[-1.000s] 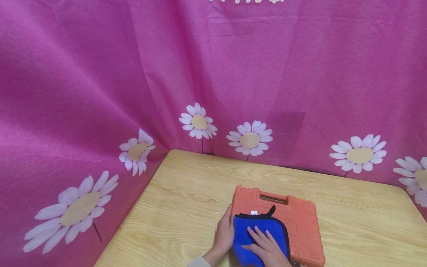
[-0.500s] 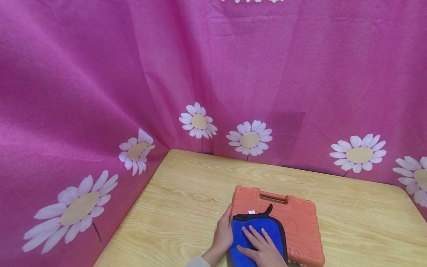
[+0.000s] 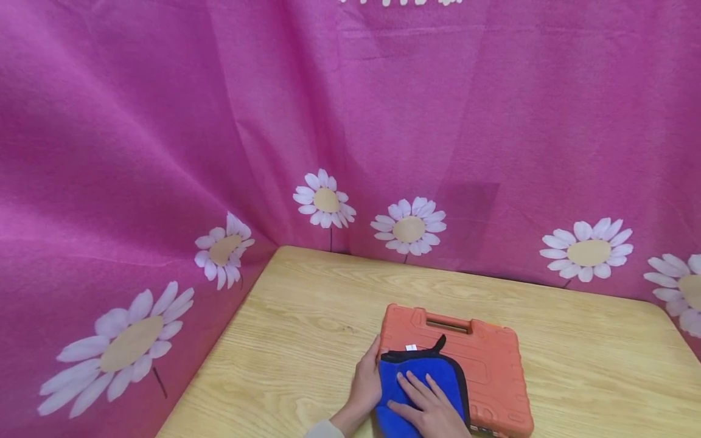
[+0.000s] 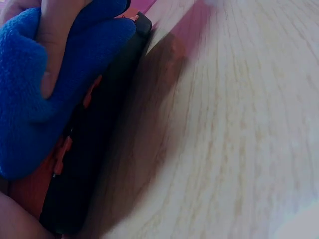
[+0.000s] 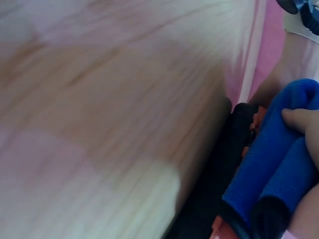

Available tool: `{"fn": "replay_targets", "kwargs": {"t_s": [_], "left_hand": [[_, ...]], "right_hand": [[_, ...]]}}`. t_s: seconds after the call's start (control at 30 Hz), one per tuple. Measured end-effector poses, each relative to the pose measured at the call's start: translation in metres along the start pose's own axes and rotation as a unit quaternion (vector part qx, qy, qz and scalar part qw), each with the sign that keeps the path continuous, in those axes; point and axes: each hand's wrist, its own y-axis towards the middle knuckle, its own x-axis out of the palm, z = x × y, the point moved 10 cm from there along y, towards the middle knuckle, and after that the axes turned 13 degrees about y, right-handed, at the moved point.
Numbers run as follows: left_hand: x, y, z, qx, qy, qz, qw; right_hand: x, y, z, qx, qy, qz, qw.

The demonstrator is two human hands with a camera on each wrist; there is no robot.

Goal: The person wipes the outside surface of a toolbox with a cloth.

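A plastic carry case (image 3: 495,377), orange on top and dark along its lower side, lies on the table with its handle facing away. Over its near left part is a folded blue cloth (image 3: 395,420) with black edging, a small white tag and a black loop. My right hand (image 3: 435,410) rests on the cloth with its fingers spread. Along the left side of the case lies my left hand (image 3: 362,386), its fingers stretched along the edge. In the right wrist view the cloth (image 5: 264,164) shows its folded layers, and its edge hangs near the orange latches.
The wooden table (image 3: 306,316) extends around the case on the left, back and right. Behind it and to its left hangs a pink curtain (image 3: 416,121) printed with white daisies.
The cloth has shifted slightly left over the case, with my right hand moving along on it. My left hand stays at the side of the case.
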Motion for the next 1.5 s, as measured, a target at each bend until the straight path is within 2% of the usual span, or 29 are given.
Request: {"fn": "replay_targets", "kwargs": {"t_s": [0.23, 0.57, 0.8, 0.97, 1.1, 1.3, 1.5], "left_hand": [[0.001, -0.001, 0.0, -0.002, -0.002, -0.007, 1.0], [0.0, 0.0, 0.0, -0.001, -0.002, -0.012, 0.9999], [-0.001, 0.0, -0.002, -0.004, 0.018, -0.002, 0.9998], [-0.001, 0.001, -0.002, -0.002, 0.04, 0.005, 0.9992], [-0.004, 0.0, -0.001, 0.007, 0.055, 0.014, 0.9984], [-0.003, 0.0, -0.003, 0.009, 0.057, 0.008, 0.9983], [-0.003, 0.001, -0.004, -0.001, 0.04, 0.0, 0.9992]], "right_hand": [[-0.002, -0.005, 0.0, -0.006, -0.032, 0.032, 0.999], [0.001, -0.006, 0.004, 0.039, 0.017, -0.038, 0.998], [-0.002, -0.01, 0.006, 0.033, 0.028, -0.035, 0.998], [-0.004, -0.016, 0.011, 0.048, 0.041, -0.037, 0.997], [-0.009, -0.022, 0.011, 0.04, 0.031, -0.021, 0.999], [-0.018, -0.036, 0.012, 0.035, -0.005, 0.019, 0.999], [-0.024, -0.045, 0.015, 0.036, -0.028, 0.059, 0.997]]}}
